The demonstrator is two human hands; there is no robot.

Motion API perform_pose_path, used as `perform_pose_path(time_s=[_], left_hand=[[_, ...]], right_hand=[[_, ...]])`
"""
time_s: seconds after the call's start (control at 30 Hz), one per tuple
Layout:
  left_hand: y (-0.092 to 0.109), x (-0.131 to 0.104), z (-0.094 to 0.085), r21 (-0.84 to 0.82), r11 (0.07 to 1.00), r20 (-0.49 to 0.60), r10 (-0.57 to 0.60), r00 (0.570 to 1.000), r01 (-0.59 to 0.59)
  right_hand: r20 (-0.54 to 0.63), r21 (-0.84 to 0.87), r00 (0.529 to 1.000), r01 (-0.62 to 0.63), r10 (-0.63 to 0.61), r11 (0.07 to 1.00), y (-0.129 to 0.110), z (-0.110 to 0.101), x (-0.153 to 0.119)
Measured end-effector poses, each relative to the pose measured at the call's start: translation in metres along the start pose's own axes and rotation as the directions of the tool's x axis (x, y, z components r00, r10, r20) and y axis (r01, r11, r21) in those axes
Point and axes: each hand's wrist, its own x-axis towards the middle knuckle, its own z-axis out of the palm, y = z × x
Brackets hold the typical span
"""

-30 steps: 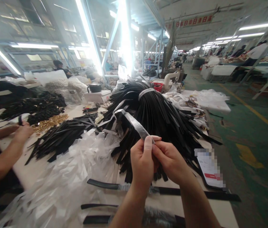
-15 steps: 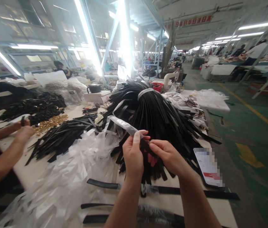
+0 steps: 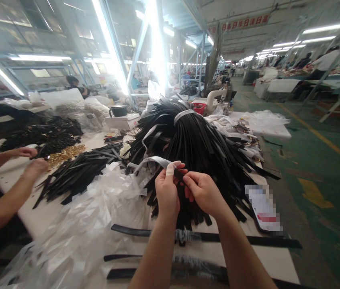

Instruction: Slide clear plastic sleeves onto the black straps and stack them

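Observation:
A black strap (image 3: 178,174) is pinched between both my hands in front of a large bundle of black straps (image 3: 195,140). My left hand (image 3: 168,190) is closed on it, thumb on top, along with a whitish plastic strip (image 3: 154,160) that curves off to the left. Close beside it, my right hand (image 3: 203,192) grips the strap's near part with thumb and fingers. Whether the strap sits inside the plastic is hidden by my fingers. Below my forearms, a black strap with clear wrap (image 3: 185,235) around its middle lies across the table, with more straps nearer me.
Clear plastic strips (image 3: 88,212) are heaped to the left. Behind them lie loose black straps (image 3: 85,166) and gold-coloured metal pieces (image 3: 67,154). A co-worker's hands (image 3: 35,162) work at the left. A phone (image 3: 263,210) lies near the table's right edge.
My right hand has moved left, closer to my left hand, and less of the strap shows between them. The plastic strip now arches lower. The co-worker's hands have moved apart.

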Motion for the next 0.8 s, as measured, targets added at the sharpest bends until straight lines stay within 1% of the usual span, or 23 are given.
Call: perform_pose_path(time_s=[0.07, 0.13, 0.2, 0.27, 0.33, 0.37, 0.43, 0.5, 0.53, 0.6, 0.67, 0.73, 0.8], left_hand=[[-0.003, -0.005, 0.004, 0.039, 0.999, 0.032, -0.001, 0.999, 0.0], [-0.004, -0.008, 0.006, 0.07, 0.998, 0.06, -0.007, 0.998, 0.002], [-0.001, -0.007, 0.004, 0.052, 0.998, 0.065, -0.035, 0.997, 0.032], [0.006, -0.003, 0.0, -0.034, 0.993, 0.096, -0.106, 0.99, 0.11], [0.013, -0.003, -0.001, -0.135, 0.973, 0.152, -0.169, 0.974, 0.19], [0.015, -0.006, 0.001, -0.165, 0.966, 0.167, -0.172, 0.971, 0.2], [0.015, -0.018, 0.01, -0.163, 0.976, 0.138, -0.125, 0.983, 0.147], [0.013, -0.035, 0.023, -0.096, 0.994, 0.094, -0.051, 0.994, 0.06], [0.013, -0.044, 0.028, -0.054, 0.998, 0.09, -0.03, 0.995, 0.035], [0.016, -0.056, 0.034, 0.019, 1.0, 0.117, -0.023, 0.993, 0.021], [0.025, -0.06, 0.033, 0.048, 0.999, 0.132, 0.0, 0.991, -0.007], [0.036, -0.059, 0.029, 0.043, 0.996, 0.118, 0.072, 0.99, -0.077], [0.041, -0.056, 0.025, 0.035, 0.989, 0.103, 0.136, 0.985, -0.14]], right_hand=[[-0.092, -0.007, 0.996, -0.011, 0.011, 1.0, 0.002, 0.003, 0.001], [-0.118, 0.004, 0.993, -0.015, 0.015, 1.0, 0.002, 0.002, 0.001], [-0.065, 0.031, 0.998, -0.011, 0.013, 0.999, 0.0, -0.003, -0.002], [0.014, 0.039, 1.0, -0.007, 0.006, 0.999, -0.003, -0.01, -0.005], [0.052, 0.014, 0.999, -0.002, 0.001, 1.0, -0.009, -0.014, -0.009], [0.061, -0.002, 0.998, -0.001, 0.001, 1.0, -0.012, -0.016, -0.011], [0.071, -0.006, 0.997, 0.003, -0.002, 1.0, -0.02, -0.017, -0.016], [0.067, 0.038, 0.998, 0.018, -0.021, 0.999, -0.029, -0.017, -0.021], [0.06, 0.065, 0.998, 0.025, -0.029, 0.998, -0.032, -0.019, -0.024], [0.061, 0.111, 0.998, 0.026, -0.033, 0.993, -0.036, -0.024, -0.029], [0.115, 0.109, 0.993, 0.024, -0.036, 0.994, -0.037, -0.031, -0.033], [0.181, 0.07, 0.982, 0.038, -0.05, 0.997, -0.035, -0.039, -0.036], [0.218, 0.047, 0.974, 0.061, -0.07, 0.997, -0.034, -0.042, -0.037]])
